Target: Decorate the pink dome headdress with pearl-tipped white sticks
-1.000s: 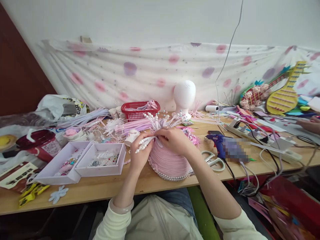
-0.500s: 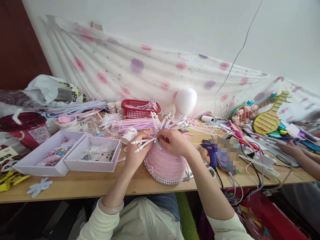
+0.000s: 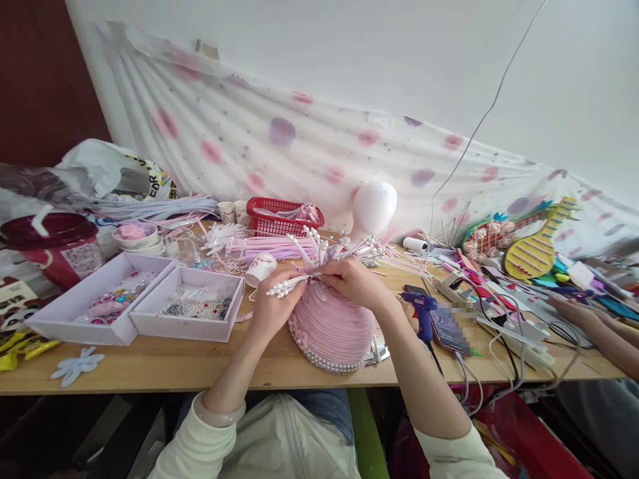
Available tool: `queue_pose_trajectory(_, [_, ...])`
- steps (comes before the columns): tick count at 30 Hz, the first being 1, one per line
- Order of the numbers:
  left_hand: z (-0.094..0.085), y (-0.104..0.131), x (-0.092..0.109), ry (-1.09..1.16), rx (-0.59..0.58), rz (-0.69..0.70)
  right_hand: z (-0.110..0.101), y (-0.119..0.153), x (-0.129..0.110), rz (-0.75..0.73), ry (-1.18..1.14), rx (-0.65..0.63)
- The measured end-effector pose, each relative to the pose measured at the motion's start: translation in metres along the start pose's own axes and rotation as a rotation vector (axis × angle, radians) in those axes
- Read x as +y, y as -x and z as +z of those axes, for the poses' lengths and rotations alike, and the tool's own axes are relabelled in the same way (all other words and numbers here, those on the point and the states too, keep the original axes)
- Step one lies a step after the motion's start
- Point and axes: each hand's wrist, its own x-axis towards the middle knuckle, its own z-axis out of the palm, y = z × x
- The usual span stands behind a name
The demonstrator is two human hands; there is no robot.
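Note:
A pink dome-shaped headpiece (image 3: pixel 332 326), covered in rows of pink strands and edged with pearl beads, stands on the table in front of me. White stems tipped with pearls rise from its top. My left hand (image 3: pixel 272 309) is closed round a small bunch of pearl-tipped stems (image 3: pixel 283 288), their beaded ends pointing left. At the crown of the headpiece, my right hand (image 3: pixel 354 283) is closed in a pinch, its fingertips close to those of my left. A thin white piece shows between the two hands; my fingers hide what the right one grips.
To the left lie two white box trays (image 3: pixel 187 326) of beads and a tipped paper cup (image 3: pixel 260 268). A red basket (image 3: pixel 285 219) and a white foam head (image 3: pixel 374 206) stand behind. On the right are a blue glue gun (image 3: pixel 423 313), a phone (image 3: pixel 452 329), cables and another person's hand (image 3: pixel 574 313).
My hands have shifted slightly at the crown, and the left hand's stems now lie flatter. The view has moved a little.

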Motion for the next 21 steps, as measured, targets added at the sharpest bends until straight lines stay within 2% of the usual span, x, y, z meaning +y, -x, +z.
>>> queue_pose_trajectory(5, [0.003,0.000,0.006,0.034,0.051,-0.059,-0.003,-0.002,0.002,-0.003,-0.032,-0.017])
queue_pose_trajectory(9, [0.004,0.000,0.007,0.014,0.058,-0.114,-0.010,-0.002,0.000,0.015,-0.039,-0.143])
queue_pose_trajectory(12, [0.005,0.000,0.006,0.038,0.050,-0.066,-0.013,-0.004,-0.001,0.084,-0.061,-0.190])
queue_pose_trajectory(16, [0.005,-0.001,0.006,0.059,0.024,0.020,-0.009,-0.006,0.000,0.048,-0.090,-0.157])
queue_pose_trajectory(21, [0.005,-0.001,0.008,0.060,-0.014,0.047,0.000,-0.005,0.001,0.055,-0.050,-0.003])
